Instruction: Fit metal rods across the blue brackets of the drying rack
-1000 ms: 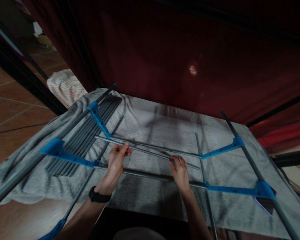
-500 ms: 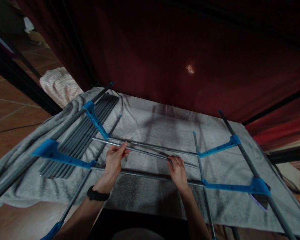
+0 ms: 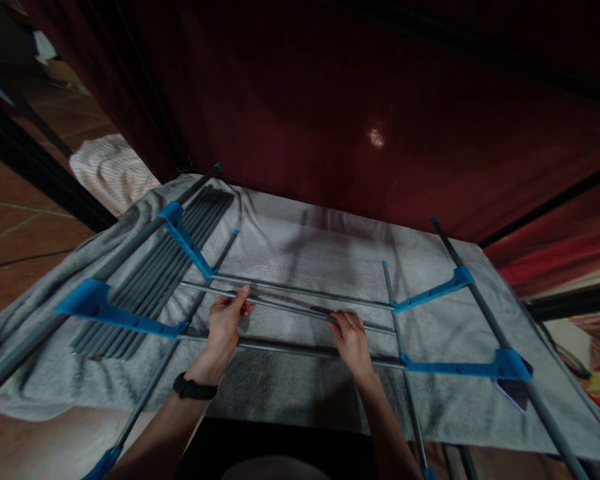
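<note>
Between my two hands runs a thin grey metal tube (image 3: 285, 307), loose at both ends and slightly slanted. My left hand (image 3: 226, 319), with a black band at the wrist, pinches it left of its middle. My right hand (image 3: 350, 339) has its fingers curled over the tube's right part. The tube lies between two fixed crossbars, a far crossbar (image 3: 310, 292) and a near crossbar (image 3: 290, 348), of a rack frame. Blue plastic brackets, such as the left one (image 3: 115, 313) and the right one (image 3: 460, 368), join the crossbars to thicker grey side poles (image 3: 487, 313).
A bundle of several grey tubes (image 3: 155, 273) lies at the left on the grey blanket (image 3: 330, 240). A flat dark phone-like object (image 3: 514, 392) rests under the right pole. Dark red curtain (image 3: 300, 100) hangs behind. A striped cloth (image 3: 111, 167) sits at the far left.
The held tube has shifted slightly left and its left end has dropped a little, with both hands still on it. The whole view has shifted slightly.
</note>
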Tool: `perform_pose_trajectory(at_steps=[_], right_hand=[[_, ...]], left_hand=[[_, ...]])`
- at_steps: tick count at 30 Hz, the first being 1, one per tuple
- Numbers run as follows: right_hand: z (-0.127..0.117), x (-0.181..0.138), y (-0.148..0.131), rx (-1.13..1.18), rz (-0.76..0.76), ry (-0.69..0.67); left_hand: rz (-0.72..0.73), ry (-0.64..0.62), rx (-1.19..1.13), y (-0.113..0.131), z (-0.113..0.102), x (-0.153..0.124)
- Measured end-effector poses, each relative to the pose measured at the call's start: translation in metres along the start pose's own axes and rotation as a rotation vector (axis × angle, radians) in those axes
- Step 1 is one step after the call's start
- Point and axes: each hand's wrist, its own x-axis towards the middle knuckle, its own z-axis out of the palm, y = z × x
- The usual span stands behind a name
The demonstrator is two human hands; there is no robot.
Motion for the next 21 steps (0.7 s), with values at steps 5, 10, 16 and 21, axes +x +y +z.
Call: perform_pose_trajectory(at_steps=[5,10,16,21], right_hand=[[0.0,0.0,0.0,-0.008,-0.001,-0.01],[0.002,0.0,-0.001,-0.028,-0.029,-0.022],[0.006,-0.001,0.002,-0.042,-0.036,-0.035],[0.005,0.0,0.002,-0.019,-0.03,-0.095]], left_hand=[[-0.021,0.032,0.028,-0.004,-0.001,0.003],[-0.065,0.036,0.008,-0.01,-0.002,0.005],[-0.073,-0.073,-0.177,-0.01,-0.004,0.003],[-0.144,-0.062,-0.234,-0.008,-0.005,0.004]])
